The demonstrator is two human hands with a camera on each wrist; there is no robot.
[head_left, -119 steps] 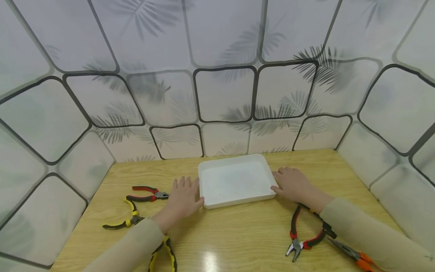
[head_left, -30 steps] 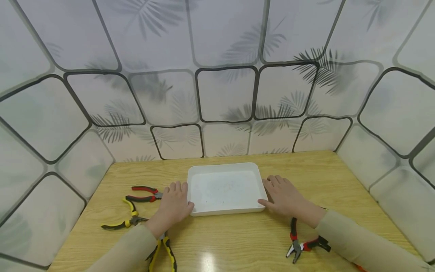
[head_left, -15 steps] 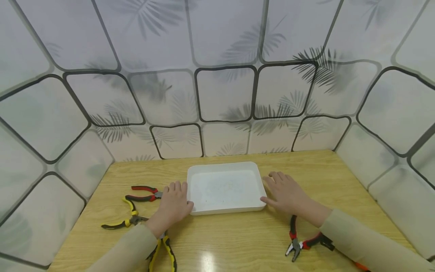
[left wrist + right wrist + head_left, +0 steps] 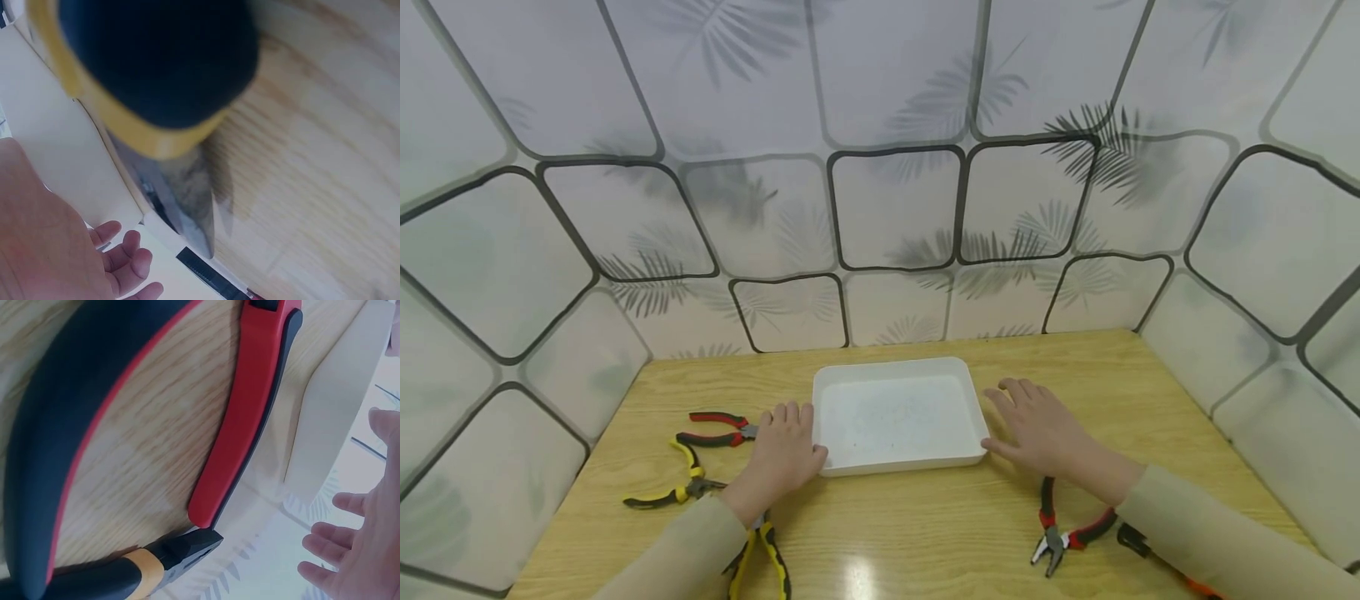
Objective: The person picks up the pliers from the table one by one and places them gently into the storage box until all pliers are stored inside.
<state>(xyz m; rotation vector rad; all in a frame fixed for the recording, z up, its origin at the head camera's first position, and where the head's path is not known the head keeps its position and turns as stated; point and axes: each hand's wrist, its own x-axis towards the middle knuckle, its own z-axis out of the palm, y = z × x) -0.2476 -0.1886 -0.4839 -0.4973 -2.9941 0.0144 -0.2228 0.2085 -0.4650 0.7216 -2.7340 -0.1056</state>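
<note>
A shallow white rectangular tray lies on the wooden table in the head view. At its left end is my left hand, fingers along the side and thumb by the near corner. My right hand is at the other end, its thumb tip by the near right corner and its fingers a little apart from the wall. The left wrist view has slightly bent left fingers beside the tray. Loosely spread right fingers show beside the tray wall in the right wrist view.
Red-and-black pliers and two yellow-and-black pliers lie on the left, partly behind my left arm. Another red-and-black pair lies at the right. An orange-handled tool is mostly under my right sleeve. Patterned walls enclose the table.
Over four seconds the tray has come nearer and to the left, both hands with it. In the last second my right hand shifts right, its fingers parting from the tray; the left stays put.
</note>
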